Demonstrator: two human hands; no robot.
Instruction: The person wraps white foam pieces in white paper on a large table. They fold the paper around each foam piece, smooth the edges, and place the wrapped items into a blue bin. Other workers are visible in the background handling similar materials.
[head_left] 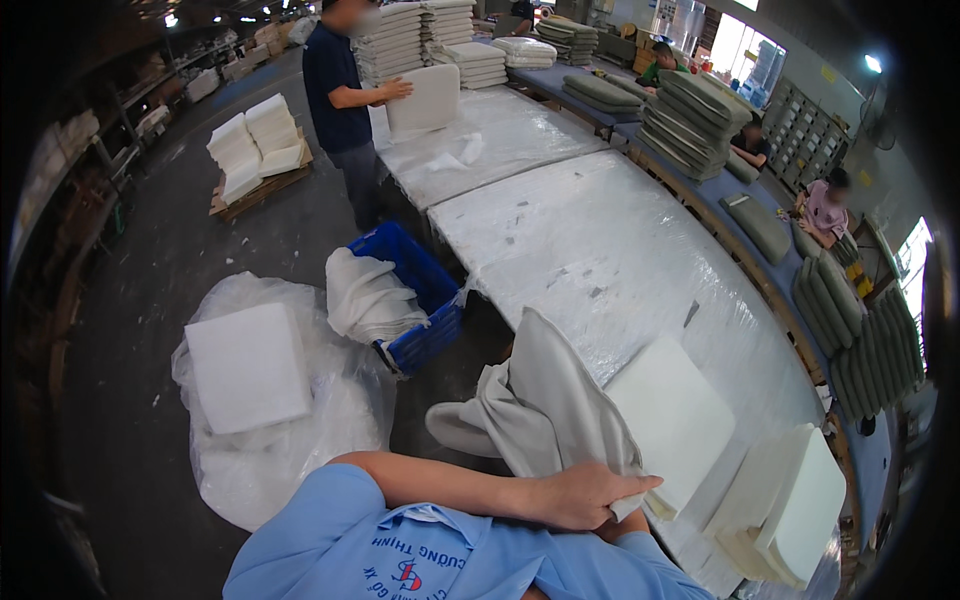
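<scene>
A light grey fabric cover hangs in loose folds over the near edge of the table, its far corner standing up. My left hand reaches across my body and is closed on the cover's near edge, fingers pinching the cloth. Behind it, only a bit of my right hand shows close to the same edge; its fingers are hidden. A flat white foam pad lies on the table just beyond my hands. Several more white foam pads lean together at the right.
The table is wrapped in clear plastic. On the floor at left are a blue crate with pale cloth and a foam block on plastic bags. A co-worker handles a pad at the far end. Grey cushions are stacked along the right.
</scene>
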